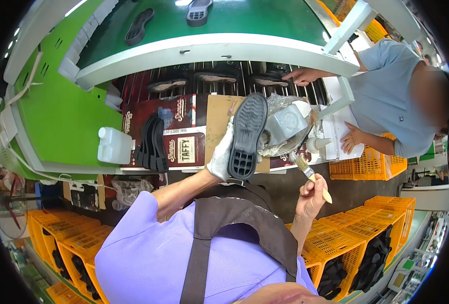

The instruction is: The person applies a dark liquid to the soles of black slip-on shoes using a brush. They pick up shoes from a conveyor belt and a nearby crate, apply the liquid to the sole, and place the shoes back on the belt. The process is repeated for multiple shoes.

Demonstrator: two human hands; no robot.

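My left hand [223,158], in a white glove, is closed round the edge of a black shoe sole [248,134]. The sole is held upright, its ridged tread facing up toward me. Bare, my right hand [310,198] grips a flat paintbrush [308,173] by its pale handle, bristles pointing away and to the left. Just beyond the brush, apart from it, stand a plastic-wrapped tub [275,144] with a translucent jug [287,121] at it and a white nozzle bottle [318,144]. Several black soles [153,144] lean together at the left on a printed cardboard surface [186,148].
A white jug [114,145] stands on the left. Dark shoe pieces [217,77] lie on rollers beyond the cardboard, below a green belt [244,20]. On the right, a co-worker [389,96] reaches one hand to a shoe piece. Orange crates [336,233] stand on both sides behind me.
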